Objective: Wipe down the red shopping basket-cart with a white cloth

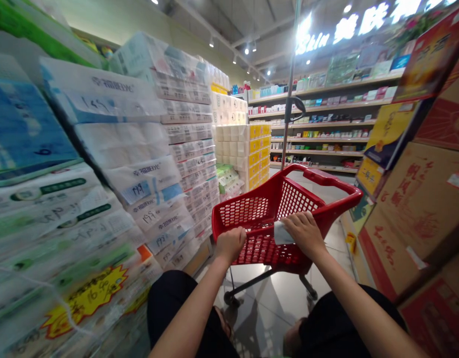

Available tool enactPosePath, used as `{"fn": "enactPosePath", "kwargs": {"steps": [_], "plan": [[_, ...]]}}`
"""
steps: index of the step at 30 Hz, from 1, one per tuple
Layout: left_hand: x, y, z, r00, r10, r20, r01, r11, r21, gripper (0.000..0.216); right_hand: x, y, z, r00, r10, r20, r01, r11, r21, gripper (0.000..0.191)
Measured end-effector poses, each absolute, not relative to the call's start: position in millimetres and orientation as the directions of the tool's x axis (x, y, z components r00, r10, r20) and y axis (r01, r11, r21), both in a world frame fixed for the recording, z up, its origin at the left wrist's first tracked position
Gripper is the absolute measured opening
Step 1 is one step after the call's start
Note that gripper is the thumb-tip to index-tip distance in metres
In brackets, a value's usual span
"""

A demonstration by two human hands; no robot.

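A red plastic shopping cart point(247, 211) stands right in front of me, its side turned toward me and its handle point(331, 180) at the upper right. My left hand point(231, 244) is closed round the near rim of the basket. Farther right on that same rim lies my right hand point(304, 232), fingers bent over the edge. Under its fingers is a white cloth point(283, 233), folded over the rim; whether it is fabric or paper, I cannot tell. The cart's basket wall is a grid of holes, and no goods show inside.
Tall stacks of packaged tissue point(139, 179) line the left. Cardboard cartons point(408, 199) are piled on the right. Behind the cart rises a metal pole point(289, 99), with stocked shelves point(319, 124) beyond. A cart wheel point(231, 299) rests on the tiled floor point(268, 303) near my feet.
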State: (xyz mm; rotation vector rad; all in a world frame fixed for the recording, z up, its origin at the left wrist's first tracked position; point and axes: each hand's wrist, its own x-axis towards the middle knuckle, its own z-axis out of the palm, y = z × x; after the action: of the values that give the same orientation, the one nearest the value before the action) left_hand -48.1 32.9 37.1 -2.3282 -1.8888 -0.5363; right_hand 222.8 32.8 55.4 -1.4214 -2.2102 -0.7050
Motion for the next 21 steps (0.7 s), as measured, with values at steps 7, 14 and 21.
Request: {"fn": "enactPosePath", "kwargs": {"steps": [7,14,21], "plan": [[-48.0,33.1,33.4,0.149,0.924,0.352,0.967,-0.211,0.145,0.040,175.1,41.4,49.2,-0.524,0.674,0.521,0.847,0.477,0.235,0.017],[-43.9,29.4,34.8,0.190,0.917,0.352,0.956,-0.254,0.144,0.034,122.4,50.0,36.7,-0.626,0.629,0.461,0.774,0.572,0.271,0.009],[-49.0,28.1,31.4,0.198,0.922,0.334,0.953,-0.261,0.155,0.051,126.9,51.6,37.5,-0.668,0.591,0.453,0.734,0.622,0.273,0.009]]}}
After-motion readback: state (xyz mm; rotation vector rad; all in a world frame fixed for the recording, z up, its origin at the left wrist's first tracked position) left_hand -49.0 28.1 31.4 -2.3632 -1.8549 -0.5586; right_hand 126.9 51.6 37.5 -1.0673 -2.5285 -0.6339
